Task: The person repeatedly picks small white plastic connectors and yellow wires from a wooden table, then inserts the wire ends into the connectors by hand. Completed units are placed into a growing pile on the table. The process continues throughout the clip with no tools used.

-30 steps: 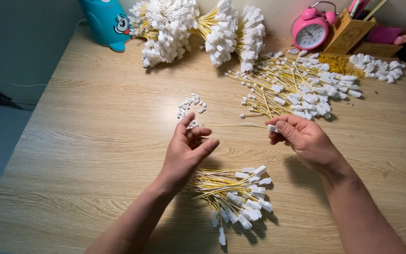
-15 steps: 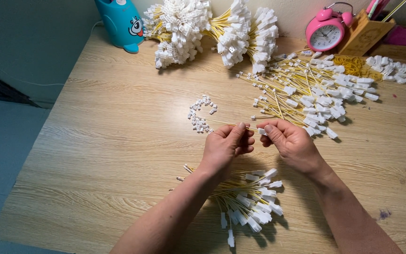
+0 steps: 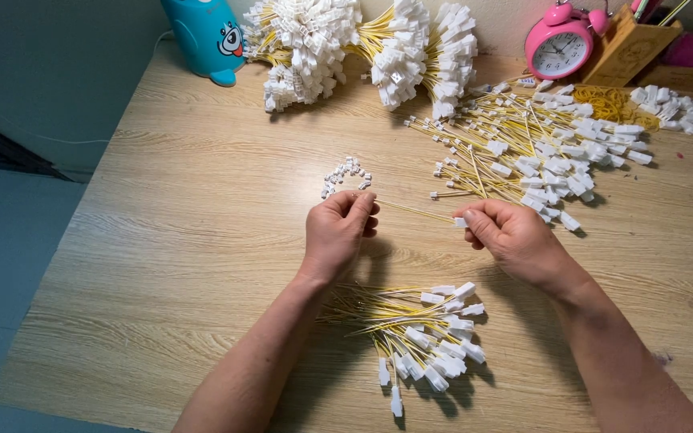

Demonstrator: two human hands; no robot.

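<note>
A thin yellow wire (image 3: 415, 211) stretches between my two hands above the wooden table (image 3: 162, 240). My left hand (image 3: 337, 232) pinches its left end. My right hand (image 3: 509, 234) pinches the right end, where a small white connector (image 3: 459, 222) sits. Just below my hands lies a pile of yellow wires with white connectors (image 3: 423, 333). A small heap of loose white connector pieces (image 3: 345, 172) lies just above my left hand.
A wide spread of wires with white connectors (image 3: 543, 148) lies at the upper right. Bundled bunches (image 3: 362, 44) stand at the back, with a teal toy (image 3: 206, 36), a pink alarm clock (image 3: 559, 48), a wooden holder (image 3: 627, 48) and yellow rubber bands (image 3: 611, 100).
My hands came together over the table and then drew apart, with the yellow wire now pulled straight between them. The camera view has shifted slightly.
</note>
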